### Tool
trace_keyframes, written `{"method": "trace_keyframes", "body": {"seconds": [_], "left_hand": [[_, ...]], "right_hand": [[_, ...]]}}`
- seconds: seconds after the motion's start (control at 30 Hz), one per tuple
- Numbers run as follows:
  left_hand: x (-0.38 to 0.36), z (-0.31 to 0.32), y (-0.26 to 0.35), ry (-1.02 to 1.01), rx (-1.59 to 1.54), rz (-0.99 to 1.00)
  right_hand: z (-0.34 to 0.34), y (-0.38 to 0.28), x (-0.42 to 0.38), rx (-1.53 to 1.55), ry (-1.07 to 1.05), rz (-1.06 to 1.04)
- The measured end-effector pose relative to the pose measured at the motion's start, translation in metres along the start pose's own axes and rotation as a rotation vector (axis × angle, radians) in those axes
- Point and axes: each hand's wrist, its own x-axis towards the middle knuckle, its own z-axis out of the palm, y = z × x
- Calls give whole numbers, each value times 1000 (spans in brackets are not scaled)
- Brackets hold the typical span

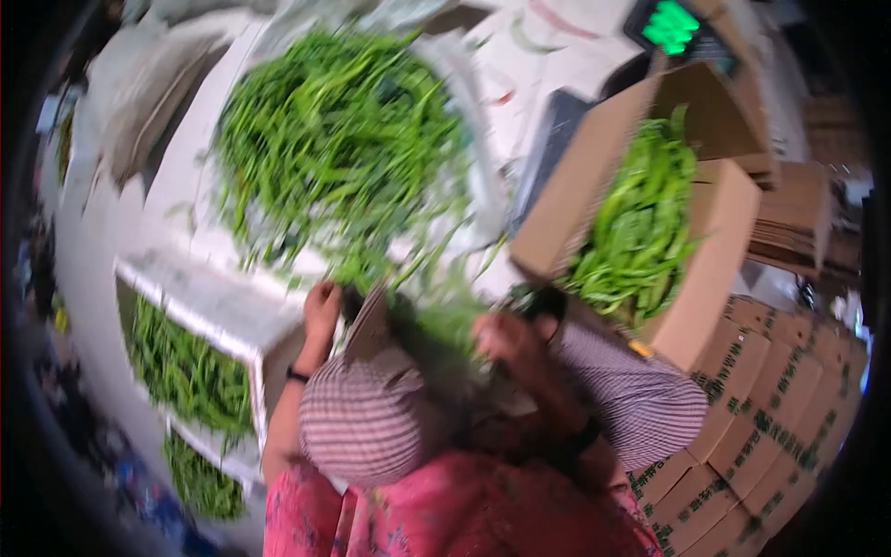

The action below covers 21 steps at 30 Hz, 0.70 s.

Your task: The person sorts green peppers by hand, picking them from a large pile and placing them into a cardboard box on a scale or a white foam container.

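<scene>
1. Landmark: cardboard box, tilted in view, green peppers inside it; main heap of green peppers lies left of the box, loose ones trailing toward the wearer
2. Left hand: left of the box, at the heap's near edge, fingers curled in together; whether anything is pinched, can't be told
3. Right hand: nearer the box, just off its lower left, over loose green stuff; motion blur, so finger state and grip can't be told
4. Handling well, as a judgement: light fingertip hold, few pods at a time, no squeezing, since slim pods likely snap or bruise; slower right hand would help, wrists kept off the box wall
5. Surface: white worktop left of the box, scraps scattered on it, crumpled clear plastic under and around the heap
6. Room: green lit display behind the box; flattened cardboard to its right; printed cartons below right of it; white foam box with more green produce far left of it; outer edges too dark and blurred to read
</scene>
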Motion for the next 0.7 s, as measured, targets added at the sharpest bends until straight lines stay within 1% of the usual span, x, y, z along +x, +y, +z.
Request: {"method": "trace_keyframes", "body": {"seconds": [0.03, 0.07, 0.1, 0.13, 0.17, 0.2, 0.23, 0.3, 0.37, 0.4, 0.43, 0.47, 0.5, 0.53, 0.57, 0.6, 0.63, 0.7], "left_hand": [[9, 8, -32, 74, -129, 0], [3, 6, -18, 90, -124, -52], [-4, 8, -1, 95, -123, -96], [-1, 12, -13, 135, -33, -46], [3, 17, -24, 174, 54, 9], [0, 21, -17, 193, 30, 11], [-2, 24, -9, 245, 60, 64], [2, 34, 11, 278, 30, 161], [10, 43, 34, 180, 191, 146], [17, 55, 28, 160, 102, 140], [19, 70, 30, 198, 162, 63], [15, 81, 35, 95, 115, 70], [9, 92, 44, -18, 265, 161], [-8, 91, 65, -209, 174, 185], [-12, 90, 68, -283, 166, 278], [-15, 84, 70, -301, 72, 196], [-16, 78, 70, -316, -19, 121], [-13, 62, 50, -467, -123, 74]], "right_hand": [[7, -23, 21, 192, 95, 322], [6, 10, 35, 258, 105, 378], [8, 42, 47, 116, 118, 365], [13, 69, 59, 5, 128, 311], [21, 87, 70, 7, 106, 321], [29, 98, 82, -86, 135, 283], [37, 108, 88, -180, 170, 246], [49, 104, 104, -220, 125, 249], [63, 100, 115, -487, 27, 26], [70, 134, 120, -635, 53, -295], [76, 153, 116, -635, 35, -294], [80, 169, 110, -768, -191, -123], [84, 177, 107, -893, -412, 56], [87, 175, 106, -893, -423, 61], [89, 161, 103, -970, -481, 121], [90, 144, 103, -1046, -534, 178], [87, 128, 102, -1044, -537, 176], [74, 92, 103, -962, -663, 229]]}}
